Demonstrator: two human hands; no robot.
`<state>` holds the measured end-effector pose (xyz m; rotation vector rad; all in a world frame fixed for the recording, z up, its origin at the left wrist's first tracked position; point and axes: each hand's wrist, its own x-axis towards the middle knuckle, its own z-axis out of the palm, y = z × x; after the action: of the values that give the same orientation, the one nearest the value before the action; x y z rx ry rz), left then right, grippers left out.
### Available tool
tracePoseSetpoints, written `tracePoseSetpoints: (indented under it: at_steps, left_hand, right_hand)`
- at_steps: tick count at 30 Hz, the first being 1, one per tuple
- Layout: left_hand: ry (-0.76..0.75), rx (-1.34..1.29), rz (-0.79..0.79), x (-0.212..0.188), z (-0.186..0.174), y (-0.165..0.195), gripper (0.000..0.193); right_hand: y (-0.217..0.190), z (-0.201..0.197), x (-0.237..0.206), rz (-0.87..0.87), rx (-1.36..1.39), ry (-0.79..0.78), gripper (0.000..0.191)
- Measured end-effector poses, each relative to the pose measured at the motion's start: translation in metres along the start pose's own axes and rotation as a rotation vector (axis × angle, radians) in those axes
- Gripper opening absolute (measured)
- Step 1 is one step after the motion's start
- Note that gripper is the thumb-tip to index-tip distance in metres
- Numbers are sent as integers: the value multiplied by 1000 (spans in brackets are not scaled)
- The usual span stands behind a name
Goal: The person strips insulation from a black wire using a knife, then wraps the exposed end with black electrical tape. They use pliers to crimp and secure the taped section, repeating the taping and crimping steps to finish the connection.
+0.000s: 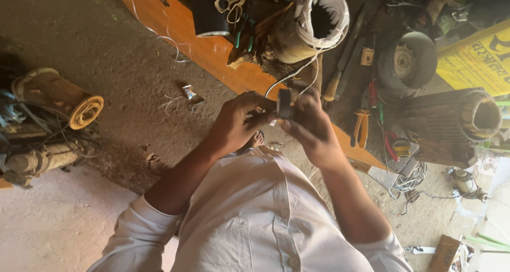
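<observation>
We see a black tape roll [284,103], small, held upright on edge btwn both hands, w/ white wire [297,72] running up from it.

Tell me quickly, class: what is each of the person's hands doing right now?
Left hand: closed, fingers pinching at the roll of black tape.
Right hand: closed, gripping the same roll of black tape, with a white wire running up from it.

An orange board [180,30] lies on the dirt floor [106,43], carrying a motor stator [311,24] with white windings, scissors [232,5] and orange-handled pliers [362,127]. A rusty pump motor [58,96] lies to the left, a yellow sign [475,59] at right.
</observation>
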<state>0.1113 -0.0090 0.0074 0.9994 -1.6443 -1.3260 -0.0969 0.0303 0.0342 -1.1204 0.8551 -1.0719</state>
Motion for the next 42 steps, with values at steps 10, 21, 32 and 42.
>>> tracePoseSetpoints:
  at_steps: [10,21,32,42]
  left_hand:
    - [190,269,240,9,10,-23,14]
    - [41,-14,-49,15,-2,-24,16]
    - [239,122,16,18,15,-21,18]
    - [168,338,225,15,4,-31,11]
  right_hand:
    - [25,-10,24,-219,-1054,77,47]
    - [-7,9,23,13,-123,95,42]
    - [26,-7,17,-99,192,149,26]
    - [19,-7,16,-512,-1245,163,32]
